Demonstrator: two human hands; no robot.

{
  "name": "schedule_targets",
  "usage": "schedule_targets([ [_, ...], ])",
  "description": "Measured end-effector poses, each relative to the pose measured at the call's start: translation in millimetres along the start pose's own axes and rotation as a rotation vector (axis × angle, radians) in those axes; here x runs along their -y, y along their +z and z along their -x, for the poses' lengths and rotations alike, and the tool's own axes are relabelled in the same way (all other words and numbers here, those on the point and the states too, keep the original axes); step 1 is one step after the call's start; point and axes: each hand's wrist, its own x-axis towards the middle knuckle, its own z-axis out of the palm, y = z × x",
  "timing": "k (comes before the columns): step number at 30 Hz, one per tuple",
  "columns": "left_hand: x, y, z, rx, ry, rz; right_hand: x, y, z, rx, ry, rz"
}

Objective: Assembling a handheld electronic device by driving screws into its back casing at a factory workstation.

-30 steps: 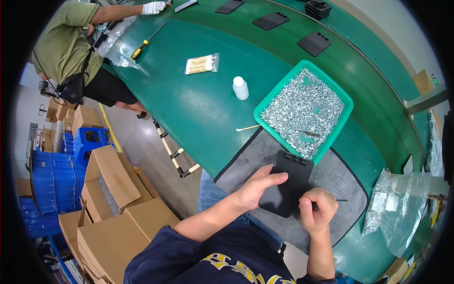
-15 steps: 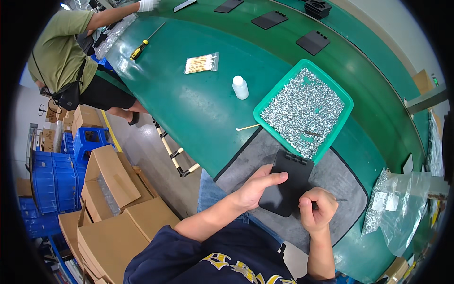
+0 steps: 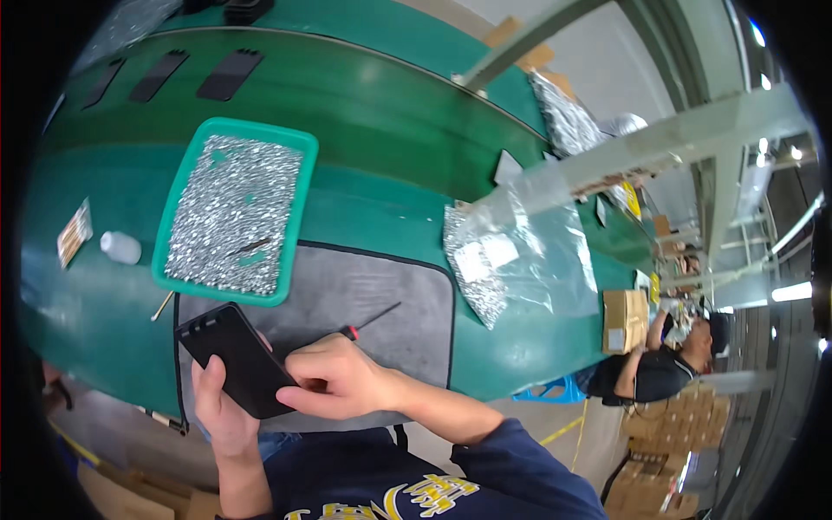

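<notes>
My left hand (image 3: 227,400) grips a flat black rectangular panel (image 3: 238,360) by its lower left side, thumb on its face. Small raised knobs line the panel's far edge. My right hand (image 3: 340,380) is curled at the panel's right edge, its thumb and fingertips by the panel. From behind its knuckles juts a screwdriver (image 3: 351,332) with a red-and-black handle and a thin dark shaft pointing away to the right; most of the handle is hidden in the fist. Just beyond the panel stands a green tray (image 3: 303,186) full of small shiny metal parts.
A grey mat (image 3: 373,277) lies under my hands. Left are a white bottle (image 3: 120,248), a cotton swab (image 3: 162,306) and a swab packet (image 3: 74,234). Black panels (image 3: 230,75) lie on the far green strip. A plastic bag of metal parts (image 3: 477,277) sits right; another person (image 3: 659,368) is beyond.
My view has swung to the right, so the tray and mat appear farther left. The panel stays in my left hand and the screwdriver in my right.
</notes>
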Motion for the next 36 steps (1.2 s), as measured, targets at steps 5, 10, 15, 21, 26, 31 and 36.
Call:
schedule_targets([
  [5,-6.6,2.8,-0.4,-0.018,0.031,-0.13,-0.6,-16.5,2.5,-0.128,0.109,-0.174],
  [10,-25.8,-26.4,0.5,0.042,0.255,-0.599,10.0,-43.3,-13.7,-0.696,0.431,-0.462],
  [15,-33.1,-35.9,5.9,0.028,0.286,-0.772,-0.1,-103.8,-68.5,-0.808,0.341,-0.333],
  [21,-35.1,-30.8,8.1,0.095,0.332,-0.93,-50.3,-136.2,-156.3,-0.738,0.472,-0.213],
  [26,-39.0,-31.6,5.9,0.124,0.33,-0.991,-91.3,-153.5,-203.2,-0.721,0.576,0.142],
  [31,-41.9,-32.9,5.9,0.145,0.309,-0.972,-129.1,-215.4,-187.8,-0.784,0.676,0.46],
  [36,-45.8,-37.2,4.4,0.129,0.319,-1.004,-153.7,-263.6,-162.3,-0.871,0.755,1.187],
])
